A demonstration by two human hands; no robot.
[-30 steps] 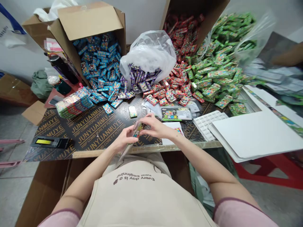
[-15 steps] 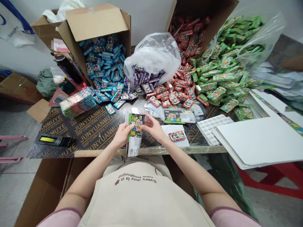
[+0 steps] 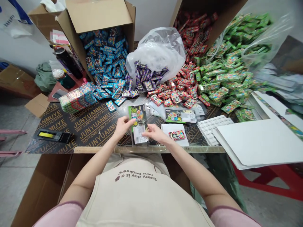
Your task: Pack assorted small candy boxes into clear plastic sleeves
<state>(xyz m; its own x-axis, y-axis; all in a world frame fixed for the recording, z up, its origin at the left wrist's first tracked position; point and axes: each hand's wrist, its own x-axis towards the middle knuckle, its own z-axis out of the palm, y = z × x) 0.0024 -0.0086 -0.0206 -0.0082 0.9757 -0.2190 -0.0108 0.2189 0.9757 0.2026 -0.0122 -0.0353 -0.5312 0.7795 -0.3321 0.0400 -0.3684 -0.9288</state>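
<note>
A black-and-green printed plastic bag [image 3: 139, 119] with a white label panel lies upright in front of me, between both hands. My left hand [image 3: 124, 126] pinches its left edge, thumb across the front. At the lower right edge, the fingers of my right hand [image 3: 155, 133] are closed on the same bag. Just right of it is a similar flat printed bag [image 3: 180, 115] on the table. A small red candy box [image 3: 177, 135] rests on a white sheet [image 3: 187, 141] beside my right wrist.
Behind lie heaps of blue boxes [image 3: 107, 60], purple boxes [image 3: 146, 75], red boxes [image 3: 176, 96] and green boxes [image 3: 227, 77]. A tape dispenser [image 3: 52, 135] and a wrapped stack of boxes [image 3: 77, 98] are left. White boards [image 3: 260, 142] and blister sheets [image 3: 214, 127] occupy the right.
The bag has moved away from my body and now stands over the tabletop. My right hand has slid from its upper right edge down to the lower right.
</note>
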